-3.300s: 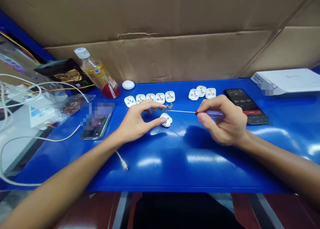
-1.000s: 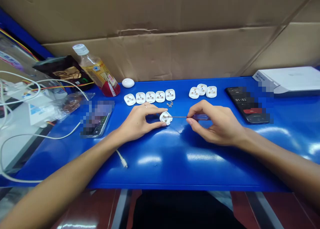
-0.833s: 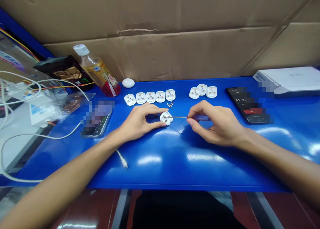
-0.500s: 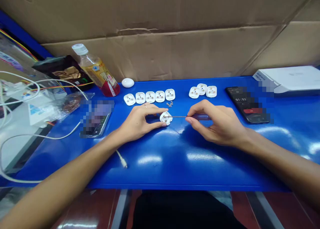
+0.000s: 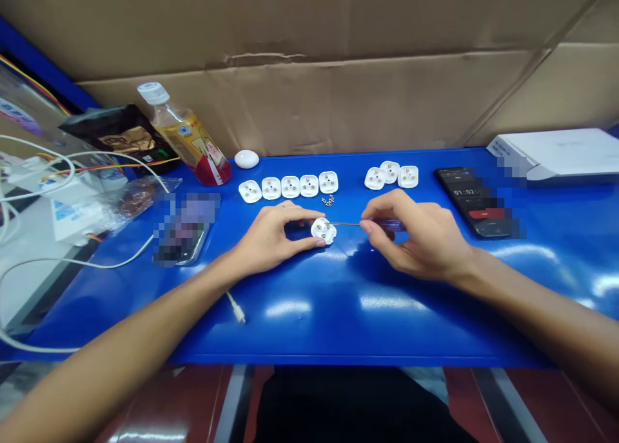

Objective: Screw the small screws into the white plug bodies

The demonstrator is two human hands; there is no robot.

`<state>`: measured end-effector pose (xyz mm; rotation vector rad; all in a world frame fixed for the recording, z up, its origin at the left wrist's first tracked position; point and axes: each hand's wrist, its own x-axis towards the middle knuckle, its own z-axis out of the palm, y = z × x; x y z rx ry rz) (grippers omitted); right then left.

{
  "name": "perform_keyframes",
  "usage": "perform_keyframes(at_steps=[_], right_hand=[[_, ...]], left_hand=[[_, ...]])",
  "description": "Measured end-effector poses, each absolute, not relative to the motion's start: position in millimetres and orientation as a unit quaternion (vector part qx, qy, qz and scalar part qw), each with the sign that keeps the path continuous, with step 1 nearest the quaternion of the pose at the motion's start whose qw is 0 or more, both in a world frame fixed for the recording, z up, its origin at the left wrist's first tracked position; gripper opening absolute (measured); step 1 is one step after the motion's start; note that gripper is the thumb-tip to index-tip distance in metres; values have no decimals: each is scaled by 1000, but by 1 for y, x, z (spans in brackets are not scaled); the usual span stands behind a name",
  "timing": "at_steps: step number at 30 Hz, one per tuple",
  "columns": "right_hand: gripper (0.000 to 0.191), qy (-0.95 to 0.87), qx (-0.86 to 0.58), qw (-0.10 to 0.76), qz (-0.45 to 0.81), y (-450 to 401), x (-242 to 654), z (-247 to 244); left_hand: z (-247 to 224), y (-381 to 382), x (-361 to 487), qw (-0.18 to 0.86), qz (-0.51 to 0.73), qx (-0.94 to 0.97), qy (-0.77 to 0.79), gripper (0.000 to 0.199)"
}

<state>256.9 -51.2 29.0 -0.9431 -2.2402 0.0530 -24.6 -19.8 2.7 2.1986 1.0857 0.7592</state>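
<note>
Between the thumb and fingers of my left hand (image 5: 273,240) is a small white plug piece (image 5: 324,231) with metal contacts facing up. My right hand (image 5: 416,240) pinches the purple handle of a screwdriver (image 5: 389,225), whose thin shaft points left and reaches the upper part of the held piece. A small pile of screws (image 5: 328,200) lies just behind it. Several similar white pieces (image 5: 291,187) form a row behind my left hand. A group of three more (image 5: 409,177) sits behind my right hand.
A phone (image 5: 476,201) lies at the right, near a white box (image 5: 556,151). At the left are a drink bottle (image 5: 191,140), another phone (image 5: 186,230) and white cables (image 5: 116,263). A white oval object (image 5: 246,159) rests by the cardboard. One cable end (image 5: 238,312) lies nearer the front edge.
The held white piece has turned slightly and shifted a little to the right. The screwdriver tip now meets it nearer its upper edge.
</note>
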Motion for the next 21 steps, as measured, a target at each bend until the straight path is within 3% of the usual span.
perform_keyframes(at_steps=[5,15,21], right_hand=[[10,-852,-362,377,10,-48,260,30],[9,-864,-369,340,29,-45,259,27],[11,-848,-349,397,29,-48,260,34]], left_hand=[[4,-19,-25,293,278,821,403,47],[4,-20,-24,287,276,826,398,45],[3,-20,-23,273,323,822,381,56]])
